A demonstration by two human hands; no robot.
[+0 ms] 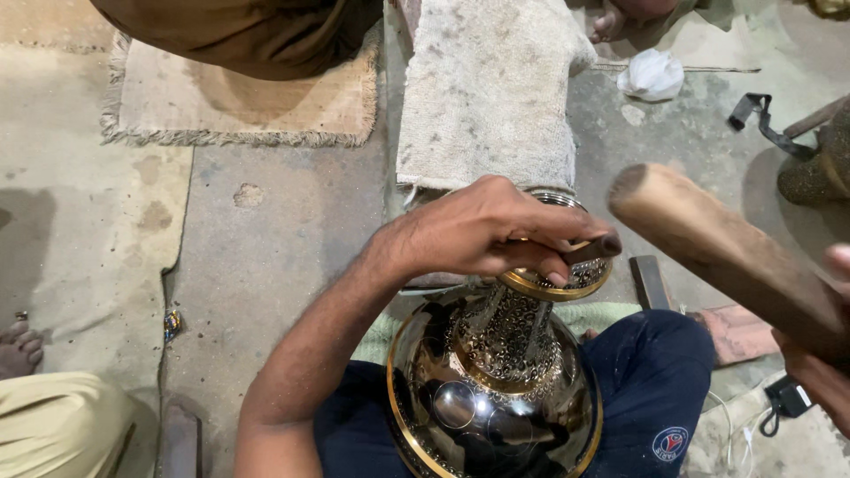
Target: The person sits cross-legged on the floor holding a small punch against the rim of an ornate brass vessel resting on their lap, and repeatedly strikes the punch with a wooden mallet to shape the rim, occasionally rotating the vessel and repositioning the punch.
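A shiny metal vase (496,389) with engraved patterns and gold bands rests between my knees, its neck pointing away from me. My left hand (482,228) lies over the vase's gold-rimmed mouth (567,281) and pinches a small dark chisel (595,249) against it. At the right edge my right hand (828,354) grips a thick wooden mallet (717,248), raised above and to the right of the chisel.
A dirty pale cloth pad (487,88) lies just beyond the vase. A fringed mat (239,97) with a seated person in brown is at top left. Another person's foot (18,347) and tan trousers are at bottom left. A black strap (761,119) and crumpled white paper (651,75) lie on the concrete floor.
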